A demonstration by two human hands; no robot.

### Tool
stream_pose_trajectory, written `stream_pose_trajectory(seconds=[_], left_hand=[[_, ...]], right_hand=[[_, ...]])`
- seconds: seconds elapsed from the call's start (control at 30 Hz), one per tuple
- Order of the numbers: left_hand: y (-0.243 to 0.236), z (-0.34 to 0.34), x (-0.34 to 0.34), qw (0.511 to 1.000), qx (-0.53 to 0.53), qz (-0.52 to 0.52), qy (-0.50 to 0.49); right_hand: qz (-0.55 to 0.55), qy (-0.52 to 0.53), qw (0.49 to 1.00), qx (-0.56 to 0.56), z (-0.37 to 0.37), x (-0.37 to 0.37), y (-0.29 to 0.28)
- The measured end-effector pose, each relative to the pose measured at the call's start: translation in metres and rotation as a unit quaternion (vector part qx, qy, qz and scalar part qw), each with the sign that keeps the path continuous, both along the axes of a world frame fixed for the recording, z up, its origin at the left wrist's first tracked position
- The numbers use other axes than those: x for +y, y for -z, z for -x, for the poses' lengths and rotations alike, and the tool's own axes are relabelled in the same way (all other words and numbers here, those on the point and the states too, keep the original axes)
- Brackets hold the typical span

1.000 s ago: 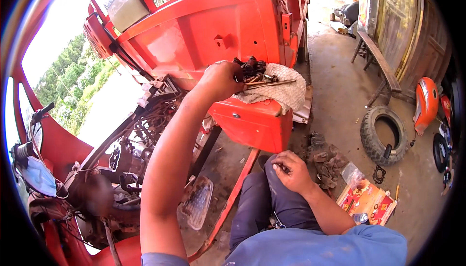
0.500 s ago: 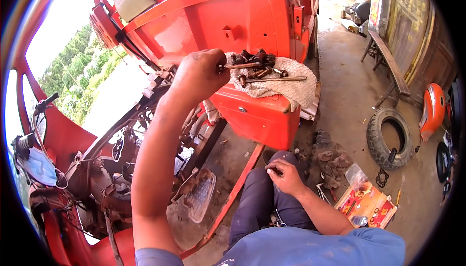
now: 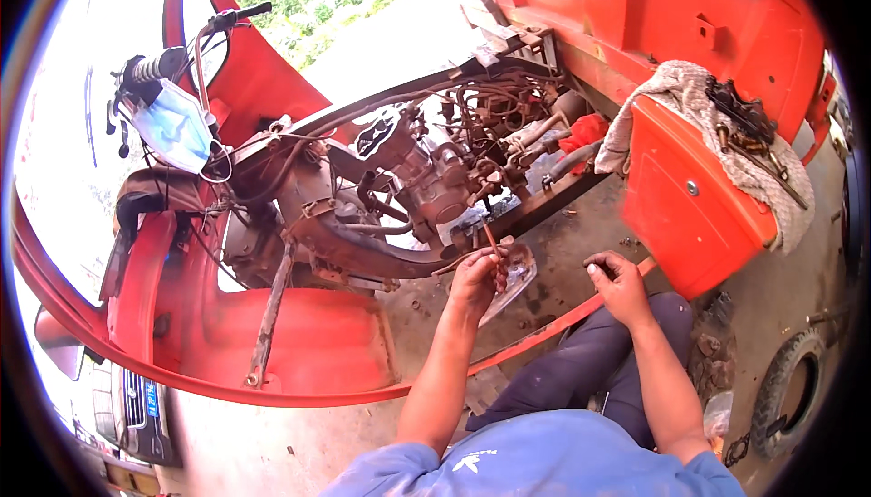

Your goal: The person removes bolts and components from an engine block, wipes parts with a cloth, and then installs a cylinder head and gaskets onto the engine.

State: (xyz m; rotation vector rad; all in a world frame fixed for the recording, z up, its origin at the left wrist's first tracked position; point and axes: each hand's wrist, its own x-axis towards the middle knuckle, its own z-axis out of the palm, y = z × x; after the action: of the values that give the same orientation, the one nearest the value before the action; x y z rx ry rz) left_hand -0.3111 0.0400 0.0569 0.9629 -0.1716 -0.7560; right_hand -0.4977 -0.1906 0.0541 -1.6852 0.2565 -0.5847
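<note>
My left hand (image 3: 475, 281) is closed around a thin, rust-coloured metal rod (image 3: 491, 236), whose upper end points at the lower side of the engine (image 3: 434, 184). Whether the rod touches the engine I cannot tell. The engine sits in the dirty frame, with a pale-edged opening on its upper part. Over my knees, my right hand (image 3: 622, 290) is held with fingers pinched together; what they hold, if anything, is too small to make out. Greasy metal parts and bolts (image 3: 742, 116) lie on a whitish cloth (image 3: 682, 80) draped over a red box (image 3: 694, 216), right of both hands.
A red bar (image 3: 553, 326) crosses in front of my legs. Below the engine lies a metal pedal plate (image 3: 515, 281). To the left are handlebars with a blue mask (image 3: 172, 130) hanging from them. A loose tyre (image 3: 787, 393) rests on the floor at right.
My view has turned left toward the engine. The left hand has moved from the cloth with the bolts down to the engine, with the rod in it. My right hand stays above my knees.
</note>
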Motion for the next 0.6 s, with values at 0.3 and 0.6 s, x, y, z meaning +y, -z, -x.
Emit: stream_pose_trajectory(seconds=[0.3,0.6], left_hand=[[-0.05,-0.206,0.066,0.525,-0.529,-0.594,-0.304],[-0.117,-0.282,0.057,0.199,-0.674,-0.698,-0.138]], right_hand=[[0.171,-0.06,0.973,0.143,-0.075,-0.029,0.034],[0.172,-0.107,0.963,0.176,-0.085,-0.036,0.06]])
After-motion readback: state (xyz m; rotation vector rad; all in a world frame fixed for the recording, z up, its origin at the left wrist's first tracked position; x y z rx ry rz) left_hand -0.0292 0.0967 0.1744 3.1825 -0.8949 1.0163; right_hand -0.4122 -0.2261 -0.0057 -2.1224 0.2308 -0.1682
